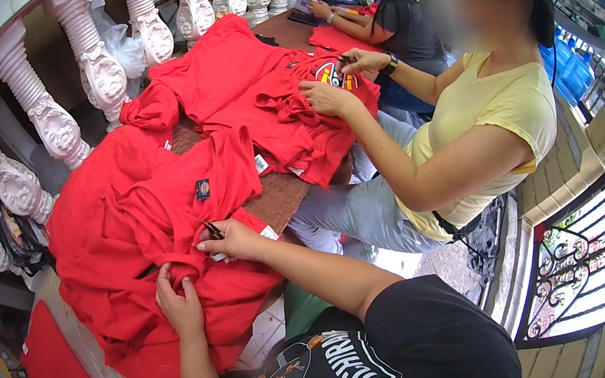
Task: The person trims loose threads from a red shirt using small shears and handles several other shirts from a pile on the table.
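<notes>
While a small dark tool (pixel 213 231) is gripped in the right hand (pixel 236 242), its tip aimed toward eleven o'clock, a red garment (pixel 107 232), heaped at nine o'clock of the view, is touched by the left hand (pixel 181 309); whether cloth is pinched there cannot be told. Toward twelve, the brown table (pixel 284 198) is covered by more red shirts (pixel 222 83), and at three, a yellow top is worn by a seated co-worker (pixel 478 121).
</notes>
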`<state>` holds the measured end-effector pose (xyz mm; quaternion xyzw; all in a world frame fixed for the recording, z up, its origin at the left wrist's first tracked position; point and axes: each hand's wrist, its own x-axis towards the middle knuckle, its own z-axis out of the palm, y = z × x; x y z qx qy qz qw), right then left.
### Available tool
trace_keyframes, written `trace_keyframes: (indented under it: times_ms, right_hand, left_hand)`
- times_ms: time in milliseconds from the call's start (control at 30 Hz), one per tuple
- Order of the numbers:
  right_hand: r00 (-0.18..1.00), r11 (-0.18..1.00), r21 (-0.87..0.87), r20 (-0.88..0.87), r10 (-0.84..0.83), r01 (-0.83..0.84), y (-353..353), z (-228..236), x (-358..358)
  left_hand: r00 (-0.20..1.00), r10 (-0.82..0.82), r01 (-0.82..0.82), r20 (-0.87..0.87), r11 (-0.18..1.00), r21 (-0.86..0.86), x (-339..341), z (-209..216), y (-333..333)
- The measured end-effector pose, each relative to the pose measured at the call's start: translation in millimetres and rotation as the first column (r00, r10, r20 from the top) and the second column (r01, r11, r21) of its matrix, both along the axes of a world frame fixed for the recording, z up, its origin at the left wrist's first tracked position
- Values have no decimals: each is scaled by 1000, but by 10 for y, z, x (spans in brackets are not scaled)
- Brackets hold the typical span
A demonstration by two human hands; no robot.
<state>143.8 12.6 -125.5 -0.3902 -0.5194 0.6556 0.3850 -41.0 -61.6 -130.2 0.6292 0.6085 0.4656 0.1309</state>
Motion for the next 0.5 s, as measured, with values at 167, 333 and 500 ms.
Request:
trace_keyframes:
  times_ms: [167, 333, 500]
  right_hand:
    - [999, 1000, -8, 25, -20, 21, -20, 80, -80]
    - [983, 992, -78, -142, -114, 104, -43, 15, 44]
    - [982, 999, 19, 182, -45, 43, -105, 303, 50]
  left_hand:
    - [975, -32, 2, 222, 991, 134, -250, 58, 173]
    - [940, -36, -129, 338, 882, 452, -311, 1116, -130]
    - [929, -32, 45, -370, 999, 27, -415, 798, -481]
